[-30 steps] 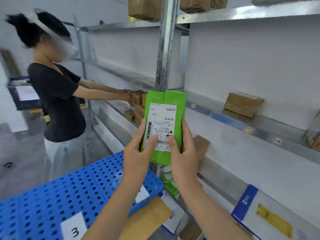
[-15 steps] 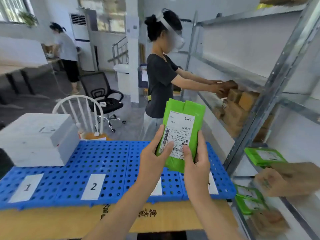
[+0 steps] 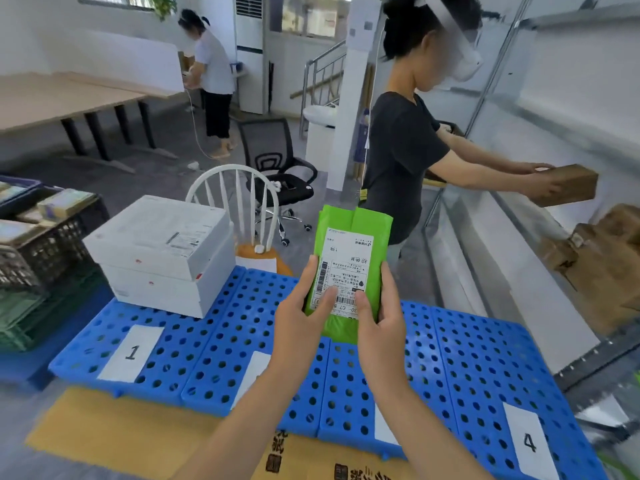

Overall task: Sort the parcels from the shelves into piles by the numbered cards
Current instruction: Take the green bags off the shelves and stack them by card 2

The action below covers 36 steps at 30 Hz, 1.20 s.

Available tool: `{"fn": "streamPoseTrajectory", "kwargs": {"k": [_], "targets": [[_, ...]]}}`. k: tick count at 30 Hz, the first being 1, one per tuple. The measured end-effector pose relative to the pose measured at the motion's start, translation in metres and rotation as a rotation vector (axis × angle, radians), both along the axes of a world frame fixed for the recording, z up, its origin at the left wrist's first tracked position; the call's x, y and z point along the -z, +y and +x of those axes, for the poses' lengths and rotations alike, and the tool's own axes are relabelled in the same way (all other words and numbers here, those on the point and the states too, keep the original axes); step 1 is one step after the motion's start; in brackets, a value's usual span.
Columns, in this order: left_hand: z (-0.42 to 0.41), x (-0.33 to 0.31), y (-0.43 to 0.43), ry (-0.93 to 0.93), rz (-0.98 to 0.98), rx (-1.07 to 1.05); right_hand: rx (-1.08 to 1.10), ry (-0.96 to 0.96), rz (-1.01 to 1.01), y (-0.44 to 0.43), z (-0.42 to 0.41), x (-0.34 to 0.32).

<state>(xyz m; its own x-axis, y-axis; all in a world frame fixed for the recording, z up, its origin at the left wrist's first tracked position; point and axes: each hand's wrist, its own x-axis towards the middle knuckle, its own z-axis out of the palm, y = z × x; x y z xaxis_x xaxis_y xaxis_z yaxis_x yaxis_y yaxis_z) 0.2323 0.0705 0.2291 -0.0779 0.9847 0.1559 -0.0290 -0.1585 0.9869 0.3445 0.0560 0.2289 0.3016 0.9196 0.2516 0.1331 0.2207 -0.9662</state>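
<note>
The green parcel, a soft flat mailer with a white label facing the camera, is held upright in the air above the middle of the blue perforated surface, touching nothing but the hands. The left hand and right hand each have a closed grip on its lower half: fingers wrap the side edges and both thumbs press on the bottom of the label. One parcel is in hand. Four numbered cards lie along the near edge, but only card 1 and card 4 can be read. The two between them are partly hidden by the forearms. Two white boxes are stacked behind card 1, and no other pile shows on the blue panels. To the right, the metal shelves hold several brown boxes, too bunched to count. A second person lifts one brown box there, and a third person stands far back. The likeliest slip, I judge, is a wrong pile: the thumbs cover part of the print and the middle cards are hidden, so the parcel could land on a neighbouring number. The limp bag could also sag, slide or settle across a card and hide its digit.
</note>
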Motion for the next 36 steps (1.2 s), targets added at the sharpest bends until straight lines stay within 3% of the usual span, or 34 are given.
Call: {"fn": "streamPoseTrajectory", "kwargs": {"k": [14,24,36], "targets": [[-0.109,0.117,0.153,0.165,-0.240,0.027,-0.016,0.113,-0.289,0.151,-0.100,0.121],[-0.138,0.192,0.195,0.223,-0.358,0.052,-0.037,0.067,-0.499,0.199,-0.127,0.183],[-0.152,0.228,0.211,0.281,-0.419,0.096,-0.082,-0.009,-0.641,0.217,-0.132,0.216]]}}
